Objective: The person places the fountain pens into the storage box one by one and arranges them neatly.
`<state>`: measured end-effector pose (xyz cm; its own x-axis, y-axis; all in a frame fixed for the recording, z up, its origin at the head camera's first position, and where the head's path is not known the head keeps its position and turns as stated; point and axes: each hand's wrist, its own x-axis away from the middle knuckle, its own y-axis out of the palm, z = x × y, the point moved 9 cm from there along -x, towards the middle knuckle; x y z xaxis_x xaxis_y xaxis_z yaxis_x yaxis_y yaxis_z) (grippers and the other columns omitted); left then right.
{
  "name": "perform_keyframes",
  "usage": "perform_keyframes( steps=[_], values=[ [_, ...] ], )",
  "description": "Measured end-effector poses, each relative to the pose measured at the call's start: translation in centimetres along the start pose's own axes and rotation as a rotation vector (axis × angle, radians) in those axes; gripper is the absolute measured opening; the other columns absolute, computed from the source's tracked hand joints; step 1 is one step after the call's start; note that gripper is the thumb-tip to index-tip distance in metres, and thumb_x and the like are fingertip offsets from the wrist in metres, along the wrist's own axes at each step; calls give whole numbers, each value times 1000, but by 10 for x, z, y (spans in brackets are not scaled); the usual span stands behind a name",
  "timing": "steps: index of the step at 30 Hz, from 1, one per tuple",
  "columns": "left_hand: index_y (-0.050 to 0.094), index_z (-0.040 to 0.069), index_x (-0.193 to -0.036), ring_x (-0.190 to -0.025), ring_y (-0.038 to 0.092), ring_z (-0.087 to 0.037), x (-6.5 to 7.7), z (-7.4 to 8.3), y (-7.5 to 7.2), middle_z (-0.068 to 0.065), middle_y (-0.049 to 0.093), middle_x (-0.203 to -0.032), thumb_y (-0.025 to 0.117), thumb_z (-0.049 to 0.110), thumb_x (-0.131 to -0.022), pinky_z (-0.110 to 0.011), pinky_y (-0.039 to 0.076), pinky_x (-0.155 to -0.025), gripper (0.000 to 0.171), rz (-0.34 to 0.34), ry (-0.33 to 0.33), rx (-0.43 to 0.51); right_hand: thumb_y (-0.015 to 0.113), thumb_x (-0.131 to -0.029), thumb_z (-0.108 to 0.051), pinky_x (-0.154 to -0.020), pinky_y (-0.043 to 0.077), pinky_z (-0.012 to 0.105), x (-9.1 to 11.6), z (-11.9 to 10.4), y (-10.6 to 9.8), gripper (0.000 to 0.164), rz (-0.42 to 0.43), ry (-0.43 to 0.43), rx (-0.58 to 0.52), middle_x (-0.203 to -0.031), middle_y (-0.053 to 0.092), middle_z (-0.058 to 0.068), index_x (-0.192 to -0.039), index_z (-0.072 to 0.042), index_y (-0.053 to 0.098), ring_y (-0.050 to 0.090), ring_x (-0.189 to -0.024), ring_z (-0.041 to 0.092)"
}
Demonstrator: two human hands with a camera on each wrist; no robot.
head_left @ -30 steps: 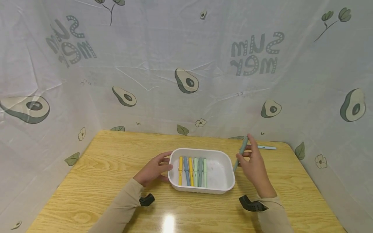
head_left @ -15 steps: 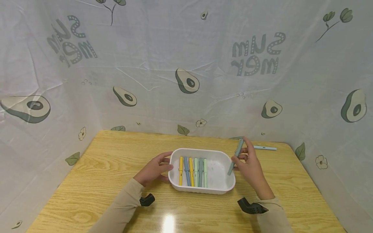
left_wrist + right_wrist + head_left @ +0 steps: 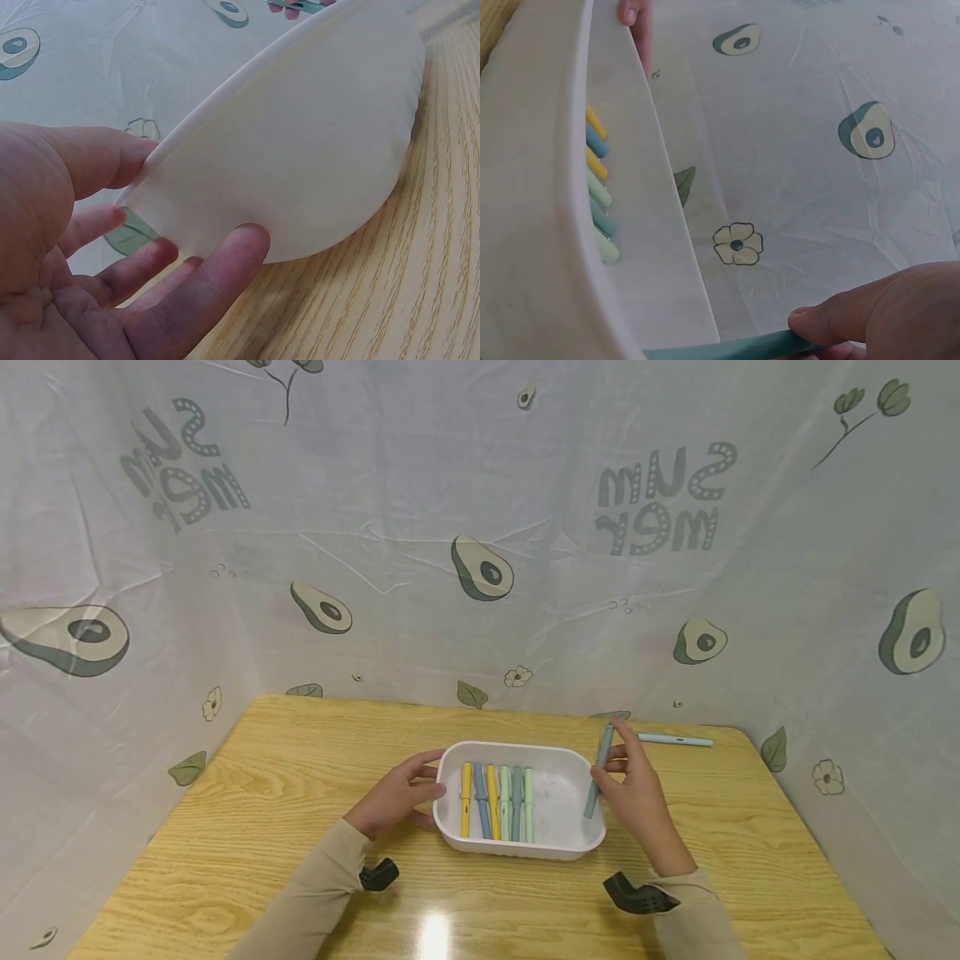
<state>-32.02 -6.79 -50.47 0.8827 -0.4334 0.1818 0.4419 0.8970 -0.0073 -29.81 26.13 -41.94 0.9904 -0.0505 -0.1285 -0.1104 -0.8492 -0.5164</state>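
A white plastic tray (image 3: 558,827) sits on the table with a row of pens in its left half: two yellow, a blue (image 3: 481,802), two pale green and a grey-green one. My left hand (image 3: 393,795) holds the tray's left end; in the left wrist view the thumb is at the rim (image 3: 217,97) and the fingers are along the outer wall. At the right end, my right hand (image 3: 637,789) pinches another grey-green pen (image 3: 602,764) between thumb and fingers. That pen is tilted, its lower end over the inside of the tray.
A light blue pen (image 3: 678,740) lies on the wooden table (image 3: 315,752) behind my right hand. A printed curtain (image 3: 390,635) with avocados hangs along the back and both sides. Each forearm carries a black wrist mount (image 3: 637,895).
My right hand has moved left with the grey-green pen, bringing its lower end inside the tray's right rim. The pen now stands steeper. My left hand and the tray stay put.
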Motion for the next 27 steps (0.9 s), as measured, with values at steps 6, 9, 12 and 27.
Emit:
perform_keyframes(
  steps=[6,9,12,27],
  values=[
    [39,20,-160,-112,64,-34,-1,-2,-1,-23,49,-144,66,13,-102,-48,65,-79,64,1,-5,-2,63,-99,1,-79,62,33,-1,0,-1,80,20,-17,79,-124,53,21,-165,-17,22,60,-114,37],
    [39,20,-159,-112,64,-34,-1,-2,-1,-23,50,-144,67,14,-102,-48,65,-79,64,0,-5,-3,64,-99,1,-82,62,41,-1,-1,-1,79,29,-26,106,-122,55,21,-165,-16,23,61,-114,38],
    [39,19,-159,-112,64,-34,0,-2,-1,-23,50,-143,67,14,-102,-48,65,-79,64,2,-6,-4,64,-98,2,-84,61,45,-1,-2,-1,79,31,-34,130,-122,55,22,-164,-15,24,61,-114,38],
    [39,18,-160,-112,64,-34,-1,-2,-1,-25,49,-143,63,9,-103,-51,65,-80,62,1,-1,-8,66,-98,1,-72,64,34,1,-2,-1,78,34,-45,152,-128,56,25,-164,-13,26,64,-111,40]
  ],
)
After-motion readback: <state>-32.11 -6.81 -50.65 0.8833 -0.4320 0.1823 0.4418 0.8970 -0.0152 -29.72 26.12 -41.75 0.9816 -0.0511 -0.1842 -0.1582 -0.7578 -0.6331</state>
